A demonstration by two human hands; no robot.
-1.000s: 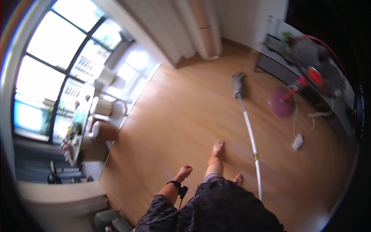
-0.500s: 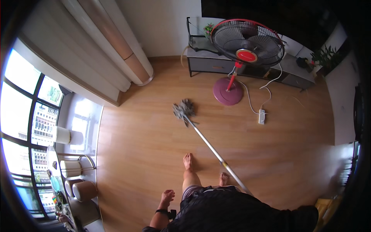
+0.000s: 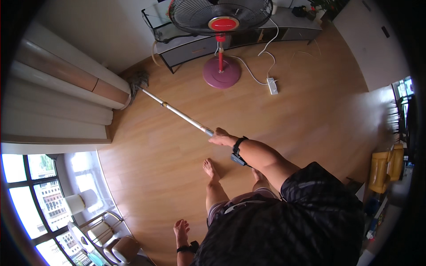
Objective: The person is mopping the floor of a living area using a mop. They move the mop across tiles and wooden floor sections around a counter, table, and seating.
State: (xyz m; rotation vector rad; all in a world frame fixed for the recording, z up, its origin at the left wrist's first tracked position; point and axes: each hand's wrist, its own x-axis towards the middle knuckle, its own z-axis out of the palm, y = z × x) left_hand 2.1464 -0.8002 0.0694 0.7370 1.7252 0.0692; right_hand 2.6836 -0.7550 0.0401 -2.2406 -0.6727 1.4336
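A mop with a pale metal handle [image 3: 181, 114] reaches out ahead and to the left of me. My right hand [image 3: 222, 137] is closed round the handle's near end, the arm stretched forward. At the far end, the grey stringy mop head [image 3: 139, 81] lies on the floor against the base of the tall rounded white-and-tan column [image 3: 114, 93]. Down by my left side hangs my left hand [image 3: 180, 231], holding nothing, its fingers loosely apart. A dark band circles each wrist.
A red-and-black standing fan [image 3: 221, 73] rises before the grey low cabinet [image 3: 191, 51]. Its neighbour, a white power strip [image 3: 272, 86], lies on the floor with trailing cables. Stools [image 3: 125, 249] stand at the left by the window; a yellow object [image 3: 380, 172] is at right.
The mop head has moved left and away, from mid-floor to the column's base. My right arm has come into sight, extended forward. The view has shifted, too; my left hand still hangs down.
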